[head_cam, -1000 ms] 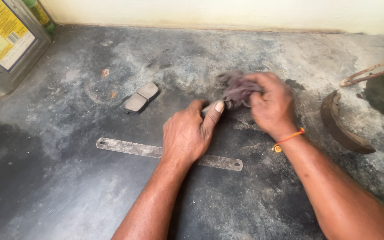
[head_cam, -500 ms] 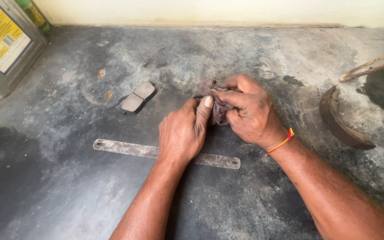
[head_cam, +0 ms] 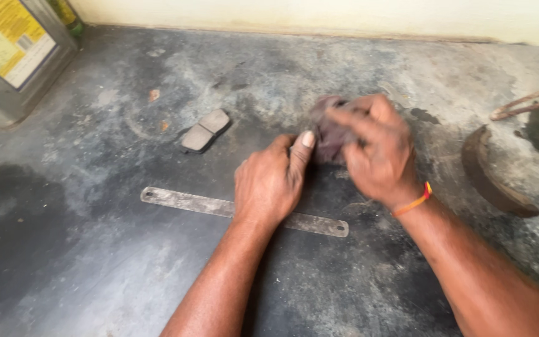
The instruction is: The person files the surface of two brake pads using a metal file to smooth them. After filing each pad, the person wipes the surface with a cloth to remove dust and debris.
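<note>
My right hand (head_cam: 378,150) is closed on a dark, dirty rag (head_cam: 329,134) held just above the stained concrete floor (head_cam: 95,262). An orange band is on that wrist. My left hand (head_cam: 269,181) is next to it, thumb raised against the rag; whatever it presses under the palm is hidden. A flat metal strip (head_cam: 185,201) with holes at its ends lies on the floor and passes under my left wrist. A grey brake pad (head_cam: 204,131) lies to the left of both hands.
A metal tin can (head_cam: 7,56) with a yellow label stands at the far left corner. A curved rusty brake shoe (head_cam: 491,175) lies at the right, with a thin rod (head_cam: 528,103) beyond it. A pale wall (head_cam: 319,15) runs along the back.
My right hand with the rag has shifted back and forth beside my left hand, now blurred with motion. The left hand has stayed in place over the strip.
</note>
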